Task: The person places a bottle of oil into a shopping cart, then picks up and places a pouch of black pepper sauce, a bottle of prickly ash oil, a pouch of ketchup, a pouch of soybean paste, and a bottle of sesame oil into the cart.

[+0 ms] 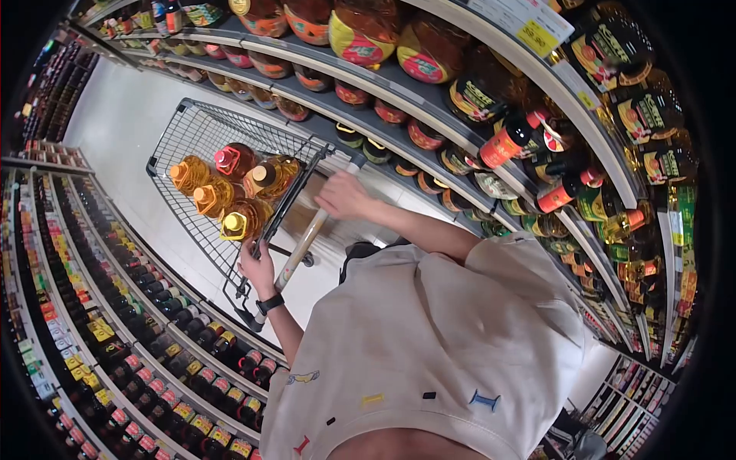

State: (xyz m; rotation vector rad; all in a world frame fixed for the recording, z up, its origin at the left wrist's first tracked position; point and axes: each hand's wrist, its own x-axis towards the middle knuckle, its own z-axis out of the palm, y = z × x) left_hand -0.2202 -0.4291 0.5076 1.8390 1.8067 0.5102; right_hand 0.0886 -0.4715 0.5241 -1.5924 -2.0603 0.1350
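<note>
A wire shopping cart [170, 138] stands in front of me, holding several large oil bottles. My right hand [345, 195] is wrapped around the cart handle [313, 228]. Below the basket's near edge is my left hand [257, 267], with a dark watch [269, 304] on its wrist. Its thumb and fingers are apart, the fingertips right at the nearest oil bottle [247, 218], which has a yellow cap. Beside that bottle stand orange-capped oil bottles [218, 196], a red-capped bottle [236, 159] and a bottle with a brown cap [273, 178].
Shelves [429, 100] of large oil bottles run close along the right. On the left, another long shelf [161, 330] carries rows of dark bottles. A pale tiled floor [115, 115] stretches beyond the cart. A yellow price tag [537, 34] hangs at the upper right.
</note>
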